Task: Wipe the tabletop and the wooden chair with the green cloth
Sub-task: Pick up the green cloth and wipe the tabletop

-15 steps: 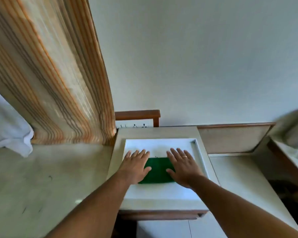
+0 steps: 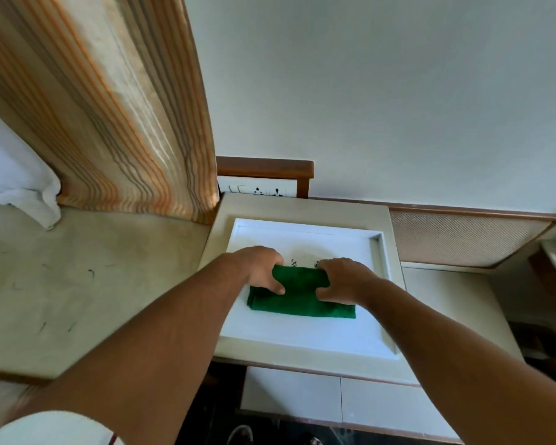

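Observation:
A folded green cloth lies on the white recessed tabletop of a small cream table. My left hand grips the cloth's far left edge, fingers curled over it. At the far right edge, my right hand does the same. That far edge is lifted and folded over toward me. The top rail of a wooden chair shows behind the table, against the wall.
A striped orange curtain hangs at the left over a pale ledge. White fabric lies at the far left. A mesh-fronted panel runs along the wall at the right. A lower white surface sits below the table.
Both hands lay flat on the cloth before; now their fingers have curled around its far edge and drawn it up and toward me. The view has shifted closer to the table.

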A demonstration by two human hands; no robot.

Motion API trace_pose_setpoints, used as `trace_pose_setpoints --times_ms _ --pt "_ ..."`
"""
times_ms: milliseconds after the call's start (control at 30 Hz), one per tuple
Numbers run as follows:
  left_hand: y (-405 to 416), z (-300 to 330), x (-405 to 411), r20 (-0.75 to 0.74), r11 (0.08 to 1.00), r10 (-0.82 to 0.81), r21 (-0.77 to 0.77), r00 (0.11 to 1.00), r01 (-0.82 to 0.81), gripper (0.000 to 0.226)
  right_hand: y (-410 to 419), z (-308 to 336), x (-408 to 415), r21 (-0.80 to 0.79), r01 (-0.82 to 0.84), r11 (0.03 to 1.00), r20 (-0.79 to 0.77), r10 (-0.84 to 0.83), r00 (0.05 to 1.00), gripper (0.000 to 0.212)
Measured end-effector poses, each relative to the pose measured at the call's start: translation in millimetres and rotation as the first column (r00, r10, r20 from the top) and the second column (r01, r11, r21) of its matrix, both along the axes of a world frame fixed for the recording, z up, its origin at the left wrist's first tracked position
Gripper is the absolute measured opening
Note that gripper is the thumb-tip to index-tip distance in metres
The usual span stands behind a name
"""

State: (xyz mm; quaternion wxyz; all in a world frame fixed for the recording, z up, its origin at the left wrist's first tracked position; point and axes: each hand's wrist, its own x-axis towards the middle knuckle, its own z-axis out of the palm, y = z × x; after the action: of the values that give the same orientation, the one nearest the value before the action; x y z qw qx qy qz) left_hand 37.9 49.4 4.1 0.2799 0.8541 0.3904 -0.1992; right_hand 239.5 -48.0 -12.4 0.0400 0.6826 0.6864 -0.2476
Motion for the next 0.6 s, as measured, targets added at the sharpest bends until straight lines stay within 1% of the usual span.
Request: trace_pose_setpoints --times_ms 67,133,200,233,300,333,367,433,467,500,533,567,600 --pt "-4.1 2.7 -8.8 0.092 0.992 0.091 -0.098 0.992 -0.082 0.036 1.8 3.3 1.3 -0.078 0.001 0.997 -0.059 -0.006 0.998 0.038" --pt "-8.5 10.7 -24.2 0.175 0.953 0.211 -0.257 0.962 -0.162 0.032 6.3 10.2 2.3 -0.189 -0.003 0.982 -0.176 -0.031 0.984 0.03" --pt "-11.6 23.0 -46.4 0.245 0.896 0.349 -0.37 0.905 -0.246 0.034 13.9 22.6 1.3 -0.276 -0.005 0.961 -0.329 -0.089 0.94 0.025" --pt "-12.9 29.2 -59.2 0.28 0.858 0.437 -0.417 0.855 -0.302 0.037 17.6 30.6 -1.3 -0.311 0.007 0.95 -0.407 -0.14 0.903 0.026" --pt "-15.8 40.2 -92.8 0.343 0.736 0.63 -0.549 0.696 -0.396 0.045 27.2 44.6 -15.5 -0.389 0.031 0.921 -0.558 -0.262 0.787 0.031" --pt "-14.6 43.2 -102.3 0.362 0.668 0.707 -0.624 0.608 -0.406 0.05 29.7 50.5 -18.0 -0.428 0.034 0.903 -0.635 -0.327 0.7 0.032" --pt "-14.6 47.2 -118.7 0.376 0.596 0.78 -0.691 0.501 -0.408 0.054 34.6 57.0 -27.7 -0.452 0.012 0.892 -0.702 -0.364 0.612 0.031" --pt "-15.1 51.7 -159.8 0.397 0.486 0.87 -0.794 0.292 -0.367 0.047 45.1 68.2 -60.1 -0.456 -0.019 0.89 -0.794 -0.397 0.461 0.023" --pt "-15.1 51.3 -181.9 0.393 0.446 0.894 -0.825 0.214 -0.346 0.04 51.3 71.6 -80.2 -0.454 -0.027 0.891 -0.826 -0.409 0.388 0.022" --pt "-15.5 48.7 -201.3 0.379 0.411 0.912 -0.849 0.157 -0.334 0.035 55.9 73.0 -99.4 -0.452 -0.031 0.891 -0.848 -0.419 0.324 0.025" --pt "-16.4 43.4 -224.2 0.363 0.375 0.926 -0.862 0.1 -0.342 0.033 60.5 71.9 -123.9 -0.446 -0.033 0.894 -0.858 -0.418 0.299 0.027" --pt "-18.1 34.8 -246.7 0.347 0.337 0.937 -0.866 0.043 -0.369 0.03 63.8 67.9 -150.2 -0.428 -0.014 0.903 -0.861 -0.403 0.311 0.026" --pt "-19.1 23.9 -271.1 0.331 0.293 0.943 -0.859 -0.018 -0.419 0.027 67.8 61.1 -179.2 -0.4 0.022 0.916 -0.855 -0.381 0.353 0.025"
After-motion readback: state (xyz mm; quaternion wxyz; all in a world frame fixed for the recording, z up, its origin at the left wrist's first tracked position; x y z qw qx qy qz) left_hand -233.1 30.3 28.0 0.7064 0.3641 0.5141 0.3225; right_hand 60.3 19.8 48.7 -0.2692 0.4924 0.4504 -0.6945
